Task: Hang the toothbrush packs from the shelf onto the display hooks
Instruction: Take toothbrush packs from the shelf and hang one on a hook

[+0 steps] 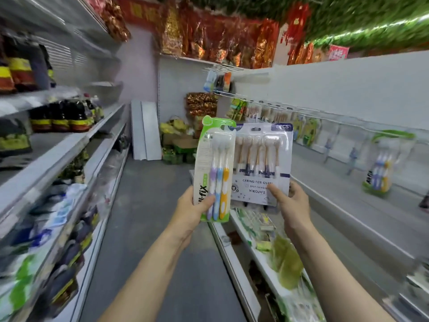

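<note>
Gripping the green three-brush pack (214,170) by its lower edge, your left hand (193,206) is closing thumb over the front of the card and fingers behind it. Your right hand (291,203) is pinching the bottom of the wider white multi-brush pack (262,163) the same way, thumb lying on the printed panel. Both packs are standing upright in front of you, over the aisle, the green one overlapping the white one's left edge.

You are handling light, stiff blister cards; the clear plastic fronts are probably slippery, so the card margins look the safer hold. The hang holes are sitting at the top, clear of your fingers.

Further out on your right, display hooks (308,110) are already carrying hanging packs (380,163), and the lower shelf (246,231) is holding more loose stock.
</note>
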